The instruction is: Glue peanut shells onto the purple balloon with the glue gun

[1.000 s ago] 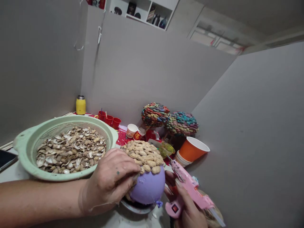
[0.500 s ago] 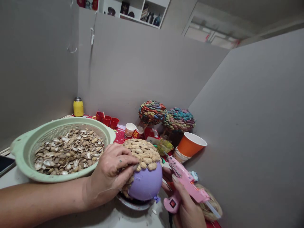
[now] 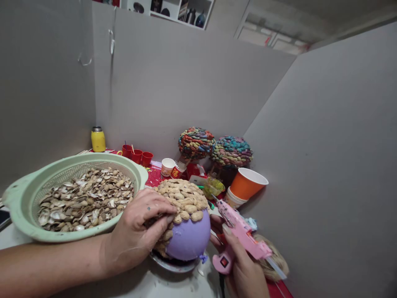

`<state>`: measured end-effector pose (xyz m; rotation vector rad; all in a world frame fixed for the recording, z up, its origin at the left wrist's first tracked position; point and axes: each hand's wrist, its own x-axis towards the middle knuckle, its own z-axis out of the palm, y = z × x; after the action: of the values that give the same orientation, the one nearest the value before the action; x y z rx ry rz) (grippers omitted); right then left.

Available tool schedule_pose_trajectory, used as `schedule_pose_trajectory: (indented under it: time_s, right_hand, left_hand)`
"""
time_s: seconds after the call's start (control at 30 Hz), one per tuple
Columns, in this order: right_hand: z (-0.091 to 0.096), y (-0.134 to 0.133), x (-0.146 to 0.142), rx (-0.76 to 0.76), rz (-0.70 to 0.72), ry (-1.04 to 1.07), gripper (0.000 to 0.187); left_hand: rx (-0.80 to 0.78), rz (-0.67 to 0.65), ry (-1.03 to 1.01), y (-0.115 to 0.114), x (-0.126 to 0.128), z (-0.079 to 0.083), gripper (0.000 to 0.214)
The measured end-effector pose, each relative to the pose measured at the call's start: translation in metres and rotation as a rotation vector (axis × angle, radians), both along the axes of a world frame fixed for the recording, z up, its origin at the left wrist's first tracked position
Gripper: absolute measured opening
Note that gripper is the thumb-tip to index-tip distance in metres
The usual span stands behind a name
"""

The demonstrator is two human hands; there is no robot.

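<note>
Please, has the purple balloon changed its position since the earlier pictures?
No, not visibly: judged against the bowl under it, the purple balloon stays in place, its knot beside the same part of the rim.

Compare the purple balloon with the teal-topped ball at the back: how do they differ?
Colour: the peanut shells on the purple balloon are tan; the teal-topped ball is multicoloured.
Cover: the balloon shows bare purple below; the ball looks covered where visible.
Contact: the left hand touches the balloon's shells; no hand touches the ball.
Both are roundish, with a lumpy covering.
</note>
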<state>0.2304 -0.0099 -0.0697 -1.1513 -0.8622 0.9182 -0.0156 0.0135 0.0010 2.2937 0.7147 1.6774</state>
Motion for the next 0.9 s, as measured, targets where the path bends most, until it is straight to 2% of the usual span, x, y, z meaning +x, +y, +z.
schedule_pose_trajectory:
  time_s: [0.3, 0.43, 0.53, 0.7, 0.9]
  right_hand:
    - [0.008, -0.001, -0.006, -0.008, 0.001, 0.008, 0.050]
    - [0.009, -0.002, -0.005, -0.008, -0.013, 0.006, 0.051]
    - [0.012, -0.003, -0.008, -0.019, -0.015, 0.024, 0.050]
    - [0.017, -0.004, -0.012, -0.026, -0.002, 0.047, 0.047]
    - [0.003, -0.001, -0.004, -0.046, -0.043, 0.022, 0.031]
  left_hand:
    - [-0.061, 0.009, 0.014, -0.001, 0.001, 0.001, 0.024]
    - [-0.136, 0.048, 0.025, -0.003, 0.001, 0.003, 0.016]
    - [-0.133, 0.059, 0.014, -0.004, 0.001, 0.004, 0.012]
    - [-0.050, 0.018, 0.005, -0.004, 0.001, 0.002, 0.020]
    - [-0.043, -0.040, -0.002, -0.004, 0.002, 0.003, 0.024]
